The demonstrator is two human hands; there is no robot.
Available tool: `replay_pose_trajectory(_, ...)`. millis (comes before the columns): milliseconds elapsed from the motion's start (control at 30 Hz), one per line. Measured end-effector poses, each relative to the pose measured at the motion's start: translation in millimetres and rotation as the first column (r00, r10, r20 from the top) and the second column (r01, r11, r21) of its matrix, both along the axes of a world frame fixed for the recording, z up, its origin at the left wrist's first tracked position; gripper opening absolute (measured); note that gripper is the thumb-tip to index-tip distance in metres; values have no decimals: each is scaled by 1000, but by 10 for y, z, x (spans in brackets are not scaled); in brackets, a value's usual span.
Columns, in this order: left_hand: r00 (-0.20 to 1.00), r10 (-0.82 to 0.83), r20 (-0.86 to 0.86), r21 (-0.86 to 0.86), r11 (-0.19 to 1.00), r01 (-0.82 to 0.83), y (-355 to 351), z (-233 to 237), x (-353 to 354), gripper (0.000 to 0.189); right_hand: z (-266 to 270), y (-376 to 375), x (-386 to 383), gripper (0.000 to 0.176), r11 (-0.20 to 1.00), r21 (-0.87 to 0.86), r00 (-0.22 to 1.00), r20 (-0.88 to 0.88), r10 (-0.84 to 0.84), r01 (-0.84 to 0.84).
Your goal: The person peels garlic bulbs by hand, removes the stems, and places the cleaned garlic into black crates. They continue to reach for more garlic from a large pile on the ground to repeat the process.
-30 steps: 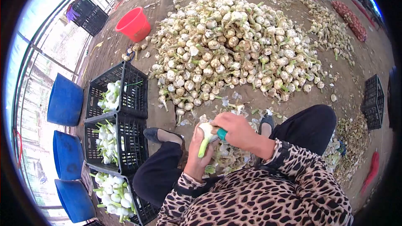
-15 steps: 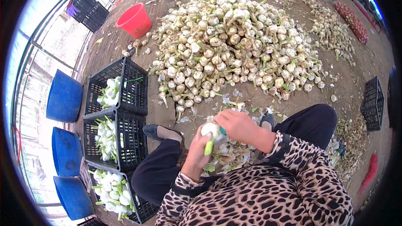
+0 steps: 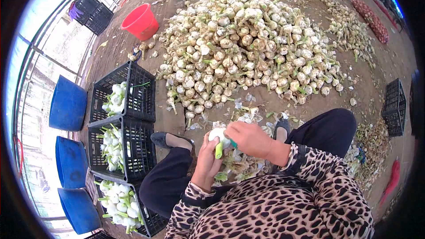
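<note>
My left hand [image 3: 206, 158] is closed around a garlic bulb [image 3: 217, 134], whose white skin shows at the top and whose cut green stem [image 3: 219, 151] points down toward me. Against the bulb's right side is my right hand [image 3: 250, 139], with its fingers curled round a small green tool [image 3: 233, 144]. Most of that tool is hidden, so its working end cannot be made out. Below both hands lie loose garlic skins and scraps [image 3: 243, 166] on the ground between my legs.
A large heap of untrimmed garlic [image 3: 248, 48] spreads ahead. On my left, black crates [image 3: 141, 144] hold cleaned garlic with green stems, beside blue tubs [image 3: 71, 161]. A red bucket [image 3: 141, 21] stands beyond them. Another black crate [image 3: 394, 107] stands far right.
The bulb has turned in my left hand, so more peeled white surface shows and its stem now points straighter down. My right hand has shifted slightly left and down along it.
</note>
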State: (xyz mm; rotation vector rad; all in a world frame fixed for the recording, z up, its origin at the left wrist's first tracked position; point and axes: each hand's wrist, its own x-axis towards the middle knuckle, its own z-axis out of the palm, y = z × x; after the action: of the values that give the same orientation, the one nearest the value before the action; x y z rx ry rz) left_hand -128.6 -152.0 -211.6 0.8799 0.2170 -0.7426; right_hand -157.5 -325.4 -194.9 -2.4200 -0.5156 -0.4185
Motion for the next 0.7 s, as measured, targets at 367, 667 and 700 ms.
replay_pose_trajectory(367,979,-184,93,66,982,178,-5,149,-47,64,-332,-410,200,21,912,-303,907,-233,-351,276)
replay_pose_trajectory(667,918,-254,304,437,894,103,-5,111,47,53,17,-120,-15,29,918,377,956,-294,-5,121)
replay_pose_trajectory(700,915,-262,307,454,885,101,-16,102,51,53,-90,-112,-5,27,955,294,982,-190,16,41)
